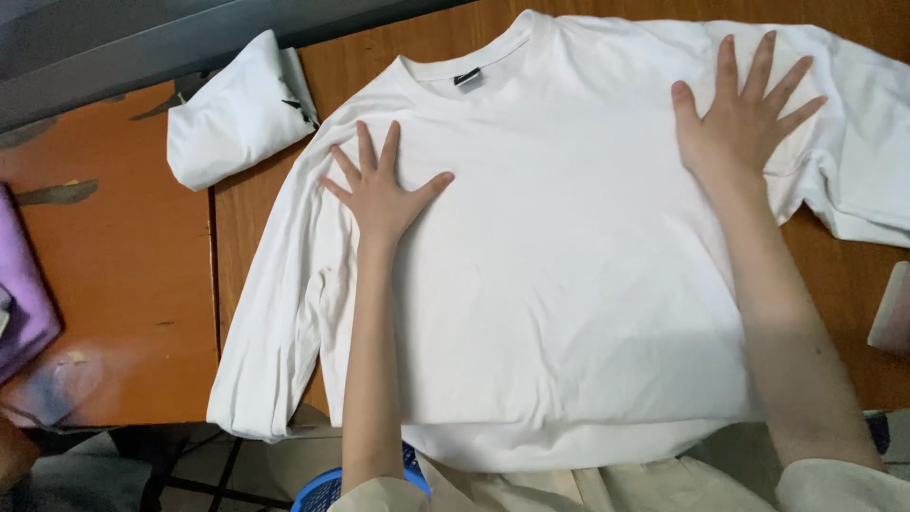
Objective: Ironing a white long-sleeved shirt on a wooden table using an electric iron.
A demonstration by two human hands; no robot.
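A white long-sleeved cotton shirt point(559, 284) lies spread flat, front up, across the brown wooden table point(123, 265), its round collar toward the far edge and its hem hanging slightly over the near edge. The left hand point(381, 194) rests palm down on the shirt's chest close to the shoulder seam on that side, fingers spread wide apart and gripping nothing. The right hand point(744, 118) presses flat on the opposite shoulder area, also with fingers fanned open and nothing clasped. Both bare forearms reach out over the cloth from the near edge. The sleeve on the left side runs down along the body of the shirt toward the near edge, bunched at its end, while the other sleeve stretches out toward the table's right edge. Beside the collar, near the far left part of the table, sits a folded white cloth bundle point(237, 114), just touching or almost touching the shirt's shoulder. At the left edge lies a purple fabric piece point(21, 294), well apart from the shirt. A blue plastic basket point(327, 488) shows below the near edge.
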